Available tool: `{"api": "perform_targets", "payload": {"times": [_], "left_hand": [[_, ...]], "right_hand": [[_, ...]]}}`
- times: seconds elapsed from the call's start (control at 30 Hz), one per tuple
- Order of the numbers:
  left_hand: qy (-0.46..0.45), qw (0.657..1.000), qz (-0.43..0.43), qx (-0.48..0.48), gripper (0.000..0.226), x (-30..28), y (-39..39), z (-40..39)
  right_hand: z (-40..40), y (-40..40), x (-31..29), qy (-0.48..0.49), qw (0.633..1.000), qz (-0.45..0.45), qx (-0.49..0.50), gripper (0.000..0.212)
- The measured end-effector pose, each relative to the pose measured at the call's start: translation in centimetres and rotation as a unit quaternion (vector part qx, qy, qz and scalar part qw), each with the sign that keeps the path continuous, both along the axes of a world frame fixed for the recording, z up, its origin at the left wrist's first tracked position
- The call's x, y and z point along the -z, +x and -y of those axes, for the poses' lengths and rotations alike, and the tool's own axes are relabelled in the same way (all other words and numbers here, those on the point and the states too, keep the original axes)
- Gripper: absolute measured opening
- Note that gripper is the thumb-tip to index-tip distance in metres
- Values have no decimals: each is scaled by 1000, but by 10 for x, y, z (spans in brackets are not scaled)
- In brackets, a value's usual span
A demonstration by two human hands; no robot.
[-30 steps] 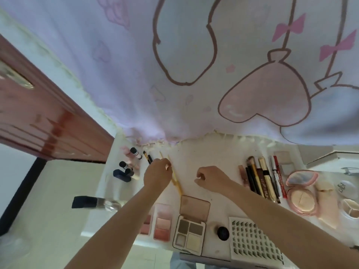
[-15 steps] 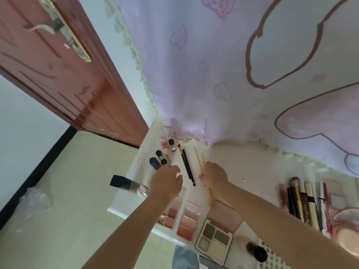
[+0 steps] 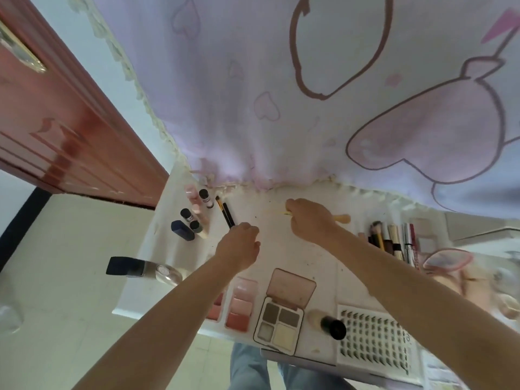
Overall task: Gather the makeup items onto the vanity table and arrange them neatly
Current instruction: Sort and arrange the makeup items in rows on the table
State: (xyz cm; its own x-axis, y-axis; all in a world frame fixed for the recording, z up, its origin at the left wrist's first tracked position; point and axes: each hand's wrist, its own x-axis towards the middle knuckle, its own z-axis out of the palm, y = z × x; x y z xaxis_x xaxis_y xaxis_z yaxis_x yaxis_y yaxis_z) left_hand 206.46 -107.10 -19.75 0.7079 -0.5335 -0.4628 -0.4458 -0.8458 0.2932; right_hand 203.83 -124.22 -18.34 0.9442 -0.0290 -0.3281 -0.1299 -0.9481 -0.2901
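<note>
I'm seeing my right hand [image 3: 311,222] pinching a slim yellow brush [image 3: 342,218] above the white vanity table [image 3: 281,249]; my left hand [image 3: 239,247] is curling onto two black pencils [image 3: 227,213].

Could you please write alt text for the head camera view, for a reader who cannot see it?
Two bare hands work over a white vanity table: the left hand touches the end of two black pencils, while the right hand holds a yellow-handled brush. Palettes, small bottles and a row of brushes lie around them.
</note>
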Motion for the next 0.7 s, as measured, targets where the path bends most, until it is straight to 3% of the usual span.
{"api": "perform_targets", "payload": {"times": [0.07,0.17,0.37,0.57,0.7], "left_hand": [[12,997,-21,71,51,12,0,22],[54,988,-23,142,64,27,-2,46],[125,976,-19,180,76,46,-8,52],[102,976,-18,191,63,36,-2,53],[89,981,91,149,46,25,9,35]], "right_hand": [[29,-24,-4,-70,995,2,-73,18],[64,-62,0,-180,963,-85,-180,25],[86,-96,24,-219,913,-123,-322,32],[87,-108,33,-231,915,-138,-301,33],[84,-113,33,-221,931,-129,-259,35]]}}
